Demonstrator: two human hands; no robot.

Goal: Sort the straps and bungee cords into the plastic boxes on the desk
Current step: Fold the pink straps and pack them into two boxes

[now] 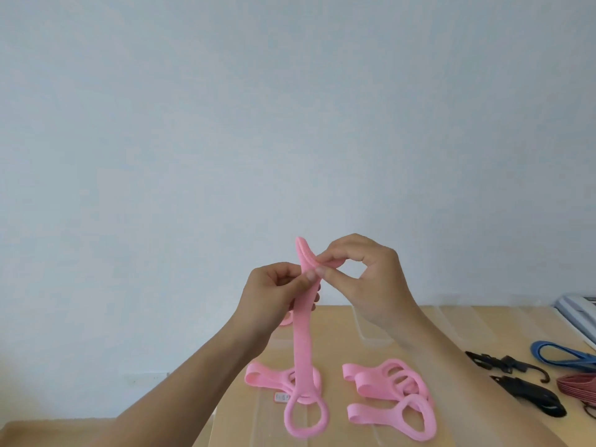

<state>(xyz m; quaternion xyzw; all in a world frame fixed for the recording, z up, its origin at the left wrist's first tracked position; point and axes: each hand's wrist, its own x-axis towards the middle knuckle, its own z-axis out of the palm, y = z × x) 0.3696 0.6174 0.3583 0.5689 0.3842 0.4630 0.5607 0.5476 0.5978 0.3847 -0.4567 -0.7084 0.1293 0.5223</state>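
I hold a pink strap upright in front of me; its ring end hangs low near the desk. My left hand grips the strap just below its top. My right hand pinches the strap's folded upper end between thumb and fingers. More pink straps lie below: one left of the hanging strap, several to its right, inside clear plastic boxes on the wooden desk. Another pink piece shows behind my left hand.
At the right of the desk lie a blue bungee cord, a dark red cord bundle, black hooks and a black strap piece. A white object sits at the far right edge. A pale wall stands behind.
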